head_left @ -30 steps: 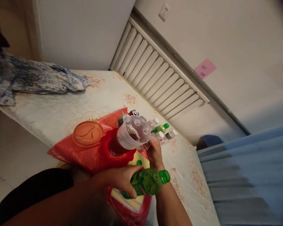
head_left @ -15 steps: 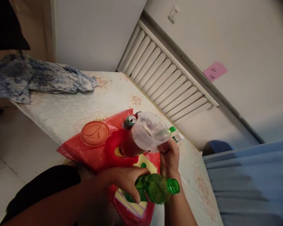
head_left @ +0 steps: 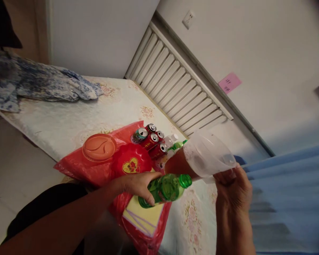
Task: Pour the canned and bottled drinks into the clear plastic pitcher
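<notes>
My left hand (head_left: 139, 186) is wrapped round a green plastic bottle (head_left: 170, 191), tilted with its uncapped mouth toward the right. In my right hand (head_left: 234, 191) is a translucent plastic jug (head_left: 202, 152), gripped at its right side and tipped, with brown liquid inside. The bottle's mouth is just below the jug, and I cannot tell whether they touch. Beneath my left hand lie yellow, purple-edged folded sheets (head_left: 143, 216) on a red plastic bag (head_left: 71, 164). A scalloped red dish (head_left: 131, 161) with a yellow heart print and a round orange lid (head_left: 99, 147) also rest on the bag.
Several drink cans (head_left: 150, 140) stand beyond the red dish, with more bottles (head_left: 178, 144) behind. A patterned tablecloth (head_left: 69, 118) covers the table. Blue-and-white fabric (head_left: 48, 83) lies at the far left. A radiator (head_left: 180, 78) runs along the wall, and a blue curtain (head_left: 287, 198) hangs right.
My right hand has carried the jug to the right, uncovering the cans and red dish. The green bottle in my left hand sits slightly higher in view. The camera view has shifted a little.
</notes>
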`<state>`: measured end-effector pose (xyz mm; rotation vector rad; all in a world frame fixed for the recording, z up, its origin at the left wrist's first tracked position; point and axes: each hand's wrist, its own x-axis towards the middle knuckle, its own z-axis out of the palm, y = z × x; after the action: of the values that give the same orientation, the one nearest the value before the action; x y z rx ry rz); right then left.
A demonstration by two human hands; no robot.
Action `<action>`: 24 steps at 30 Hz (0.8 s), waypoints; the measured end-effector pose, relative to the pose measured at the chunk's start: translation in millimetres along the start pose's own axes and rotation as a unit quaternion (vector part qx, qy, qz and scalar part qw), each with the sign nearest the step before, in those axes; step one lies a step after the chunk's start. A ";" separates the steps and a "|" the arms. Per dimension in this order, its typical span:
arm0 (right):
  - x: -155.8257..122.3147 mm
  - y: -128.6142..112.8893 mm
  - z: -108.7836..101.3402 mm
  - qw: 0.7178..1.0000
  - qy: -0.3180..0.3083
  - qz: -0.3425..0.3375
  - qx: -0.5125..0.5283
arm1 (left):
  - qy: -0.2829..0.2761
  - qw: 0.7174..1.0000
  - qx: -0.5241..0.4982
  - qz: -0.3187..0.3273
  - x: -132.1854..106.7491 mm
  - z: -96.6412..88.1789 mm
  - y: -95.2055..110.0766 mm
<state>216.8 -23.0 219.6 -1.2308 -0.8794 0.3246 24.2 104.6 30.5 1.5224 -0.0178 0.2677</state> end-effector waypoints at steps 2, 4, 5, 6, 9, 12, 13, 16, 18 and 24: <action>-3.4 -5.2 -11.4 1.000 0.022 0.009 -0.003 | 0.012 1.000 -0.014 0.009 2.0 -3.5 -1.2; -7.8 -7.1 -21.9 0.999 0.043 0.012 -0.005 | 0.026 0.999 -0.019 0.017 4.0 -6.8 -2.6; -10.0 -7.0 -26.8 0.999 0.051 0.012 -0.008 | 0.037 0.999 -0.018 0.019 4.8 -8.3 -3.1; -11.9 -6.5 -31.6 0.998 0.057 0.014 -0.013 | 0.050 0.998 -0.017 0.020 5.4 -9.7 -3.3; -14.9 -3.5 -46.2 0.997 0.062 0.032 -0.037 | 0.088 0.996 -0.024 0.014 5.5 -13.9 -2.4; -13.8 0.2 -60.4 0.996 0.044 0.058 -0.059 | 0.121 0.993 -0.001 -0.006 3.7 -19.2 -1.3; -13.3 1.5 -64.4 0.995 0.034 0.065 -0.066 | 0.134 0.991 0.014 -0.010 3.0 -21.3 -1.7; -13.1 5.5 -72.4 0.993 0.013 0.080 -0.088 | 0.174 0.984 0.033 -0.008 1.6 -27.8 -5.4; -14.2 7.9 -73.6 0.991 0.016 0.088 -0.096 | 0.192 0.981 0.019 0.003 1.3 -31.7 -8.8; -15.0 11.3 -65.4 0.988 -0.013 0.104 -0.112 | 0.241 0.970 0.033 0.012 0.3 -43.1 -18.0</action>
<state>257.6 -73.4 198.9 -1.5357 -0.8267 0.4178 21.2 146.7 10.6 1.4893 0.3620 0.6573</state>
